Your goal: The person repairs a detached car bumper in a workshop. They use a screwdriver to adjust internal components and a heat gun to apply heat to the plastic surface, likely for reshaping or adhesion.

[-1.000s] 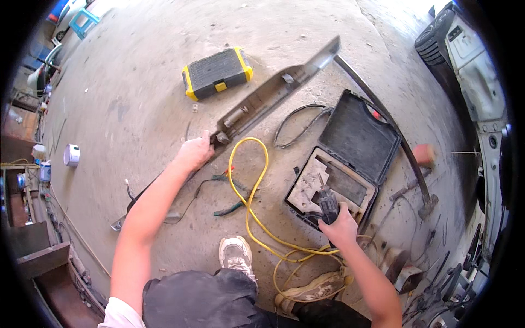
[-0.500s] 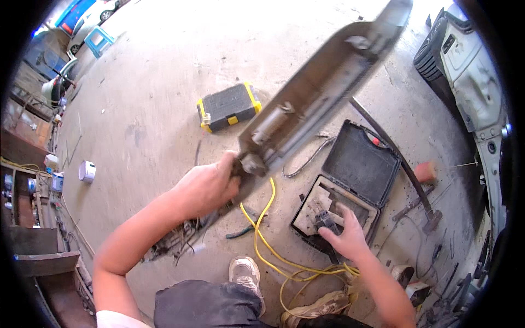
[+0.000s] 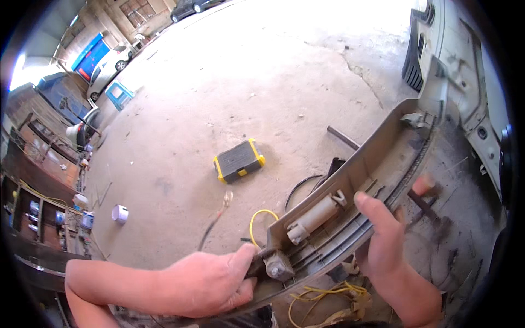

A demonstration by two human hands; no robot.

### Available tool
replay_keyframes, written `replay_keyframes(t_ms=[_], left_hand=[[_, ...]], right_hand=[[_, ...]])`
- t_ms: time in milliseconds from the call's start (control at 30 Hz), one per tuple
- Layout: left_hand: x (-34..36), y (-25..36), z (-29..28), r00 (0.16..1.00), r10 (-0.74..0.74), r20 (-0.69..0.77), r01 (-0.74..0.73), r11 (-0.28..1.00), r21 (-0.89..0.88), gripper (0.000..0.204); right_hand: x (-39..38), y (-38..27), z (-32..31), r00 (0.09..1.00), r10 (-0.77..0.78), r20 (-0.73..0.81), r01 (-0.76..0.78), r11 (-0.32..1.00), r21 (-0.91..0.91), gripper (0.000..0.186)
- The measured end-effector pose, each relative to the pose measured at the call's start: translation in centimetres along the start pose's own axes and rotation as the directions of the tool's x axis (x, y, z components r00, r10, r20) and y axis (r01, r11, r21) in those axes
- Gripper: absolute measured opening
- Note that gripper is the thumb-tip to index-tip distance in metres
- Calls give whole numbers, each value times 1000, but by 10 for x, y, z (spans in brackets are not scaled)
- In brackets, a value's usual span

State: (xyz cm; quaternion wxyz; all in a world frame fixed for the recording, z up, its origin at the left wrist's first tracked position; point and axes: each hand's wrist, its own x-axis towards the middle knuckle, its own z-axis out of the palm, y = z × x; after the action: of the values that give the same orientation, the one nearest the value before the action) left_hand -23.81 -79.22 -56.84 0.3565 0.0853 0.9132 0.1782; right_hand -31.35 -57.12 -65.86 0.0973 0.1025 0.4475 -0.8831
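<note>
A long grey trim part [image 3: 366,169] stretches diagonally across the foreground, its hollow inner side up, with a cylindrical fitting [image 3: 314,216] and a bolted bracket [image 3: 279,265] inside. My left hand [image 3: 213,281] is closed round its near end, beside the bracket. On the part's right-hand edge, my right hand [image 3: 385,238] grips with the thumb over the inside and the fingers behind. Beyond it lies a black and yellow case [image 3: 239,161]. Yellow cable [image 3: 314,290] shows below; the open black tool case is mostly hidden by the part.
A vehicle body [image 3: 470,98] fills the right edge. Metal clutter [image 3: 49,218] lines the left, with a white tub [image 3: 121,214]. A blue stool [image 3: 119,95], a white car [image 3: 108,71] and a dark car [image 3: 191,8] stand farther back. A metal bar [image 3: 342,136] lies behind the part.
My right hand has left the power tool and moved onto the trim part. The part has swung right and lower, now covering the tool case. The camera's view has tilted up.
</note>
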Motion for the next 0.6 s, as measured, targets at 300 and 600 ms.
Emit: replay_keyframes(t_ms=[300,600], left_hand=[[8,-16,149,999,-3,49,8,994,-107,60],[52,-41,114,985,-111,-131,-10,726,-688,54]], right_hand=[[-15,69,-64,976,165,143,-110,937,-330,29],[-12,75,-72,897,424,123,-357,861,-362,34]])
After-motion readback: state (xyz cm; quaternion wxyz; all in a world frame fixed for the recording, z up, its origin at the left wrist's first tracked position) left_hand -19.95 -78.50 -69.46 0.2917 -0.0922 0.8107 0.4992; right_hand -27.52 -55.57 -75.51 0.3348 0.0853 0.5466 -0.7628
